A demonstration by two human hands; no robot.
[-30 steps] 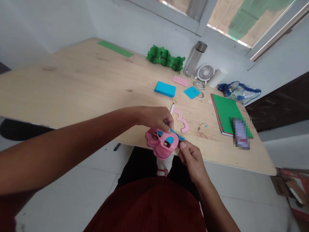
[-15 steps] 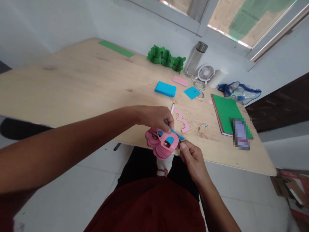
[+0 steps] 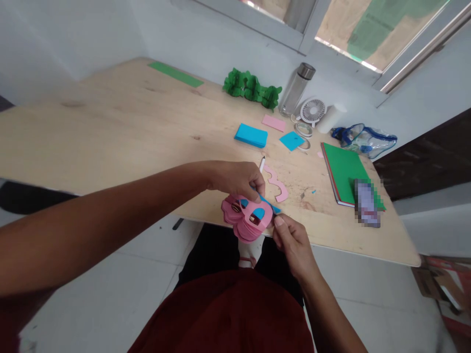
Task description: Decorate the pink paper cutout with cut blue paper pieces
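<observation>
Pink paper cutouts (image 3: 247,232) sit between both hands (image 3: 238,180) (image 3: 295,243), touching the left.

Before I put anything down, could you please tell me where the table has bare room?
The widest bare patch of the pale wooden table lies left of the rectangular blue paper stack, between the flat green paper strip and the left forearm. It is crowded near the silver-capped clear bottle and round white fan.
</observation>
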